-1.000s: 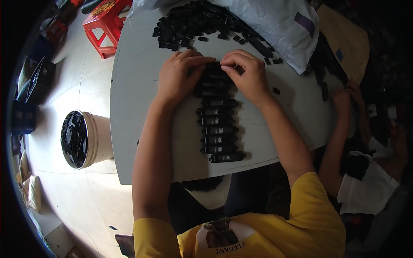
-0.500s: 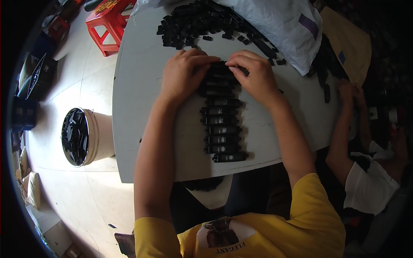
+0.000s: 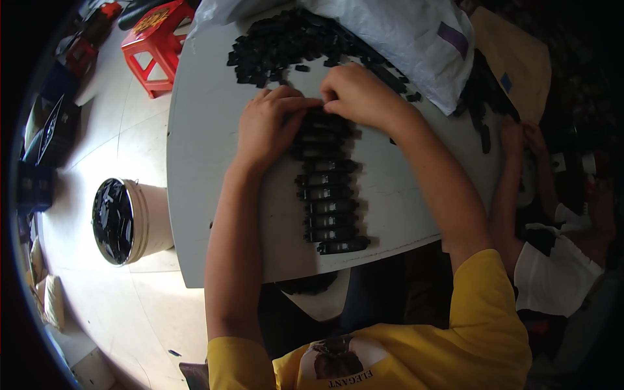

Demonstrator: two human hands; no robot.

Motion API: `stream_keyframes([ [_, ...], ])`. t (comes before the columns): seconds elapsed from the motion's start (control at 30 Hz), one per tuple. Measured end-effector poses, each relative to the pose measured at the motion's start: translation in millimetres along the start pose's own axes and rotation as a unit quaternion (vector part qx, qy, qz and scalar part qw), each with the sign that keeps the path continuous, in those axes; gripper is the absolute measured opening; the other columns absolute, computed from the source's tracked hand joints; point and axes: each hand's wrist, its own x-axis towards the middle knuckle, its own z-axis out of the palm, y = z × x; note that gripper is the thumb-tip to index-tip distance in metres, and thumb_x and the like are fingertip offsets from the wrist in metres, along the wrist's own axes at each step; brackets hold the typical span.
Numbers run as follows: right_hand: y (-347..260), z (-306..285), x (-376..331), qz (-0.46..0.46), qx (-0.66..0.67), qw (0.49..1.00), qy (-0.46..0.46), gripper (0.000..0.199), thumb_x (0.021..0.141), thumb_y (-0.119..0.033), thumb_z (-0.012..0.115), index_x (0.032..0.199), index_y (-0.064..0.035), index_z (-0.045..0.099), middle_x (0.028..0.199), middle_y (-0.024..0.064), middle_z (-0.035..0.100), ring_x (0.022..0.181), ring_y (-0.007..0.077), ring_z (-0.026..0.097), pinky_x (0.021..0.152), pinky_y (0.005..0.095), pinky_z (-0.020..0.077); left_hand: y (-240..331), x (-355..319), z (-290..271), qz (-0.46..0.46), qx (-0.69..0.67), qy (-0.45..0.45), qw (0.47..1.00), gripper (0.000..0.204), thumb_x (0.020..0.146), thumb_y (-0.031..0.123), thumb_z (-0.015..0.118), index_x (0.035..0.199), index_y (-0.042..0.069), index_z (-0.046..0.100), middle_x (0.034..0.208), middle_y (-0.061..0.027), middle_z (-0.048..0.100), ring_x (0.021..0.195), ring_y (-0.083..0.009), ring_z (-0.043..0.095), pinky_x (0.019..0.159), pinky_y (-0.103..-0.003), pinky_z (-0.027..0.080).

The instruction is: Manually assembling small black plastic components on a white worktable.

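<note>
Lying flat along the bench [image 3: 208, 195]: a column of black parts [image 3: 328, 198], running from near the front edge up toward a loose heap of black pieces [image 3: 286, 45]. Pressing down at the column's far end, the left hand [image 3: 270, 127] and right hand [image 3: 357, 97], fingers curled and pinching together over the topmost part; exact grip hidden. Risking a sideways nudge, likely skewing the column or knocking pieces out of line. Crowding beyond the column: a white plastic bag [image 3: 403, 39]. Standing left of the bench, a bucket [image 3: 127, 221] holding black pieces, and a red stool [image 3: 156, 39]. Working at the column's right, another person's hands [image 3: 520, 140].
</note>
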Motion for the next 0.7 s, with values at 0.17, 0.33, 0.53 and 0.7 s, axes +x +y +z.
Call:
stream_keyframes([
  [0.17, -11.3, 4.9, 13.8, 0.043, -0.06, 0.997, -0.028, 0.014, 0.071, -0.012, 0.073, 0.071, -0.0011, 0.065, 0.071, 0.0154, 0.065, 0.07, 0.0303, 0.064, 0.064, 0.0382, 0.0495, -2.7, -0.4, -4.9, -0.011, -0.015, -0.003, 1.0, 0.024, 0.079, 0.01, 0.063, 0.098, 0.021, 0.074, 0.092, -0.0012, 0.064, 0.087, -0.025, 0.059, 0.081, -0.037, 0.046],
  [0.33, 3.2, 3.3, -1.0, 0.088, 0.048, 0.995, 0.011, 0.017, 0.075, -0.017, 0.073, 0.073, -0.0014, 0.066, 0.071, 0.0131, 0.064, 0.069, 0.0271, 0.063, 0.065, 0.0342, 0.0482, -10.3, -10.2, -10.3, -0.026, -0.003, -0.015, 1.0, 0.024, 0.08, 0.009, 0.062, 0.099, 0.02, 0.073, 0.093, -0.0015, 0.064, 0.089, -0.0246, 0.06, 0.082, -0.036, 0.046],
  [0.53, 59.4, -18.2, -34.6, 0.219, -0.164, 0.948, 0.161, 0.022, 0.08, -0.017, 0.071, 0.096, -0.0057, 0.06, 0.091, 0.009, 0.065, 0.083, 0.0251, 0.064, 0.073, 0.0359, 0.0507, -0.3, -1.3, -4.9, -0.023, -0.03, -0.013, 0.999, 0.023, 0.082, 0.01, 0.061, 0.099, 0.021, 0.074, 0.093, 0.0, 0.064, 0.088, -0.0235, 0.059, 0.083, -0.036, 0.045],
  [0.7, 36.7, -13.6, -27.9, 0.219, -0.086, 0.96, 0.152, 0.019, 0.079, -0.015, 0.071, 0.094, -0.0049, 0.068, 0.094, 0.0107, 0.069, 0.082, 0.0226, 0.066, 0.072, 0.0328, 0.0511, -3.8, -5.0, -6.1, -0.023, -0.012, -0.019, 0.999, 0.024, 0.082, 0.011, 0.061, 0.103, 0.019, 0.071, 0.096, -0.0003, 0.064, 0.093, -0.0243, 0.058, 0.084, -0.036, 0.046],
])
